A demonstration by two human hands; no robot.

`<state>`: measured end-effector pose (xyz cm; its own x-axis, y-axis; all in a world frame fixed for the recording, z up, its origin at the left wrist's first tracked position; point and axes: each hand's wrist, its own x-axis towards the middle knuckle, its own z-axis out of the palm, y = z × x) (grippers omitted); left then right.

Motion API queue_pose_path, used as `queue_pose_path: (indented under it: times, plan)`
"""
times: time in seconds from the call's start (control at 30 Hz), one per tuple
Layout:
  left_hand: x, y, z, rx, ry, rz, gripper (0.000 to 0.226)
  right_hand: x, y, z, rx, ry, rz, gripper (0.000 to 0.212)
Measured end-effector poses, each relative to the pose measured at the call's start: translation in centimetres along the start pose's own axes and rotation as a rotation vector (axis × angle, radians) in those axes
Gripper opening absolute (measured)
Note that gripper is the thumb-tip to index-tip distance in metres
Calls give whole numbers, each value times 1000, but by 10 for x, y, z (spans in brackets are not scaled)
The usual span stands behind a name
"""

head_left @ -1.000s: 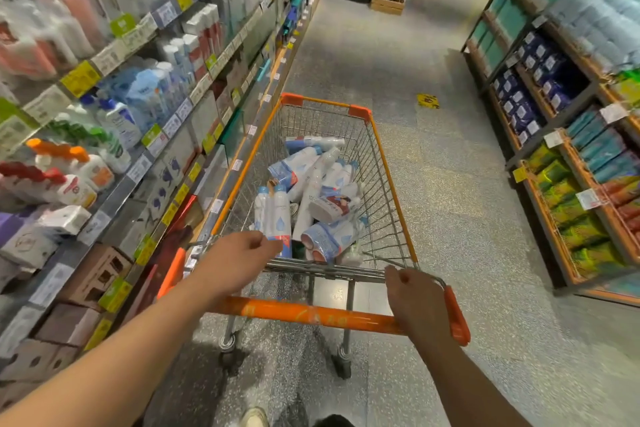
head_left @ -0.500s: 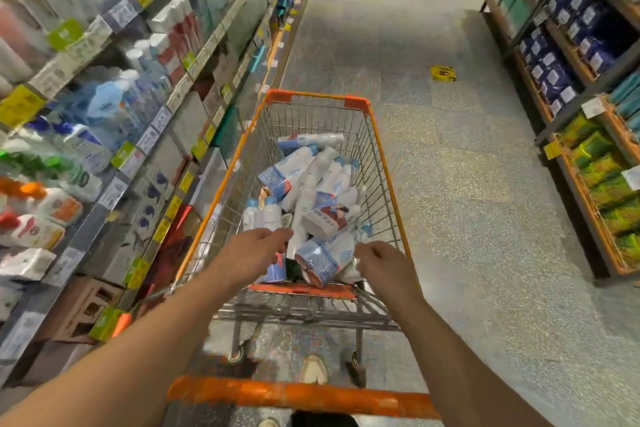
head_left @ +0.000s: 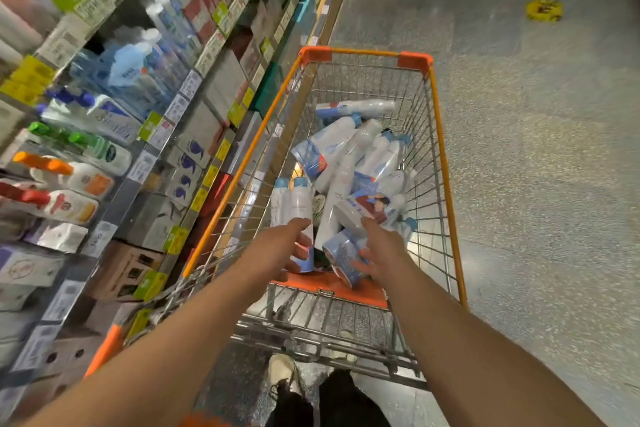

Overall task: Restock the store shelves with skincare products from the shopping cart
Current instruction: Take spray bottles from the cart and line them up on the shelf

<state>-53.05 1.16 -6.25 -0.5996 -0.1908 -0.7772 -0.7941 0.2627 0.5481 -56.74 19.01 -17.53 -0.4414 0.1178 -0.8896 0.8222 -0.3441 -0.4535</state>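
Observation:
An orange-rimmed wire shopping cart (head_left: 446, 184) stands in the aisle, holding several white and blue skincare bottles and packs (head_left: 349, 156). My left hand (head_left: 273, 248) reaches into the near end and grips the lower part of a twin pack of white spray bottles with blue caps (head_left: 292, 199). My right hand (head_left: 379, 246) is beside it, fingers curled round a blue-and-white wrapped pack (head_left: 341, 258) that lies on its side. A round pack with a printed figure (head_left: 363, 210) rests just above my right thumb.
Store shelves (head_left: 152, 163) full of bottles, boxes and price tags run along the cart's left side, very close to it. Speckled aisle floor (head_left: 536, 166) lies to the right, with a yellow sticker (head_left: 543, 10) further ahead. My shoe (head_left: 282, 371) is under the cart's near end.
My right hand left the cart handle and both hands moved forward into the basket, closing round packs at the near end. The view tilted down and closer to the cart.

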Motion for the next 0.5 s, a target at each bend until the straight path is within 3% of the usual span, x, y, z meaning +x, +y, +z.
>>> queue_pose_path:
  times: [0.2, 0.4, 0.5]
  plan:
    - [10, -13, -16, -142, 28, -99, 49, 42, -4, 25, 111, 15, 24, 91]
    - [12, -21, -24, -235, 54, -135, 45, 81, -5, 25, 13, 14, 49, 58]
    - [10, -21, -24, -233, 58, -123, 45, 91, -8, 20, 43, -11, 64, 54]
